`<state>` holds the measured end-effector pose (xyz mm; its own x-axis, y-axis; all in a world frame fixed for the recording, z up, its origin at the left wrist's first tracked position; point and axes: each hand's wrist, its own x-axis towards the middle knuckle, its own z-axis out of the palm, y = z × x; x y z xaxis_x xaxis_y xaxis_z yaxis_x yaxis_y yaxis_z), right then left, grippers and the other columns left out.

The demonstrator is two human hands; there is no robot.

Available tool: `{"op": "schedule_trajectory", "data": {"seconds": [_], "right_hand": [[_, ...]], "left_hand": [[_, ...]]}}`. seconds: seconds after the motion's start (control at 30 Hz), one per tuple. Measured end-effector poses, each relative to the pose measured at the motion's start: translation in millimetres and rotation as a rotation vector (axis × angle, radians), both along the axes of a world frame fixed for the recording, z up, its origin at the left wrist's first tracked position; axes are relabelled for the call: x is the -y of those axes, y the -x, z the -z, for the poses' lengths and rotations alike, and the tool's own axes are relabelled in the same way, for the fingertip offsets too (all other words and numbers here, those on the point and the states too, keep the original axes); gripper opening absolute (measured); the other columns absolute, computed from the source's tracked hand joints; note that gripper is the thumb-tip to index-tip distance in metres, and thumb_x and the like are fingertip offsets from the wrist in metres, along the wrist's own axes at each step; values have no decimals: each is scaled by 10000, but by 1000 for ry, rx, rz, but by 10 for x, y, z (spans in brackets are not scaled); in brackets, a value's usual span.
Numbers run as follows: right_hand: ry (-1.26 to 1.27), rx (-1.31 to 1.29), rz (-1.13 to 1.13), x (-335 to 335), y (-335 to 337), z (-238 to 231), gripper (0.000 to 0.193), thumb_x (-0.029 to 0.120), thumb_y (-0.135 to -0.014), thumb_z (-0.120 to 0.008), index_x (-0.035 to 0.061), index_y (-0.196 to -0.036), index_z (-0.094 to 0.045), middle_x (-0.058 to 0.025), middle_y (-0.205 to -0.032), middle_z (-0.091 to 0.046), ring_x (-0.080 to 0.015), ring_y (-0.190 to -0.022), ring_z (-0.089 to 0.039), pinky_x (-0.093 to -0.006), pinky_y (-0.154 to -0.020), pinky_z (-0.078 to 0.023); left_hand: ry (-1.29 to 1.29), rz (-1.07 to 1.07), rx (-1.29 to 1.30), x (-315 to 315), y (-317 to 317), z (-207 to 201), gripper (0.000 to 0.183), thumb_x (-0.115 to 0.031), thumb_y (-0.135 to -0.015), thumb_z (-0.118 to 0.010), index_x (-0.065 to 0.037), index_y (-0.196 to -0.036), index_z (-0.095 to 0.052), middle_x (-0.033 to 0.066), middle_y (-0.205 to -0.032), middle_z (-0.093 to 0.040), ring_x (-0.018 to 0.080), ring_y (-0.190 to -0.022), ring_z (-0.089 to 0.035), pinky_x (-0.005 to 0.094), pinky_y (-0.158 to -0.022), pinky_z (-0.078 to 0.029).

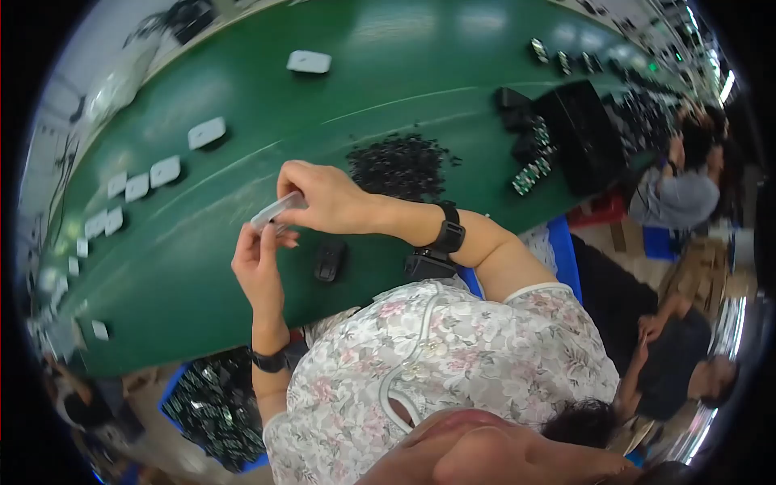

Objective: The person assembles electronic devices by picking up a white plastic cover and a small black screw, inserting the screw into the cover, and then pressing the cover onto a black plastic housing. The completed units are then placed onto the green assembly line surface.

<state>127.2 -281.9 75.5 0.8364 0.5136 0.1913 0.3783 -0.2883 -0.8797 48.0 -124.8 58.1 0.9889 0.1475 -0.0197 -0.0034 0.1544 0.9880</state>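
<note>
Both of my hands meet over the green table, gripping a small pale, flat plastic casing (276,210). My left hand (260,260) pinches its lower left end between thumb and fingers. From above, my right hand (322,194) holds the other end, thumb underneath and fingers bent over it. A tiny dark spot shows by the right thumb; I cannot make out what it is. On the table just below my hands lies a black oblong housing (329,260). Beyond my right wrist spreads a loose heap of small black parts (400,166).
White casings (166,171) form a line along the table's left. Another white casing (309,61) lies at the far side. A black box (578,133) stands right, beside circuit boards (533,174). A blue bin (214,412) holds dark parts below left. Other people work at right.
</note>
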Motion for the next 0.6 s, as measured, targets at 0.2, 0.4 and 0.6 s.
{"op": "schedule_trajectory", "data": {"seconds": [0.2,0.4,0.6], "right_hand": [[-91,-231,59,301,-71,147,343,219,-746,-762,38,-907,-519,-88,-832,-569,-198,-725,-556,-320,-648,-450],[382,534,345,1309,-402,-109,347,208,-765,-708,143,-1086,-592,-55,-1017,-583,-236,-932,-580,-354,-755,-490],[1521,-31,467,2844,-826,-104,564,193,-732,-713,312,-1260,-557,-66,-1258,-526,-291,-1129,-528,-513,-912,-427]], "left_hand": [[129,92,-60,219,-230,50,277,-105,-985,-461,57,-1207,-495,142,-944,-636,179,-736,-645,266,-667,-531],[-114,47,-86,-290,-579,452,182,-160,-989,-475,0,-1069,-506,76,-791,-608,102,-568,-561,216,-491,-419],[-759,15,-145,-682,-785,547,130,-125,-967,-488,-38,-982,-583,-9,-657,-523,43,-497,-437,210,-448,-346]]}}
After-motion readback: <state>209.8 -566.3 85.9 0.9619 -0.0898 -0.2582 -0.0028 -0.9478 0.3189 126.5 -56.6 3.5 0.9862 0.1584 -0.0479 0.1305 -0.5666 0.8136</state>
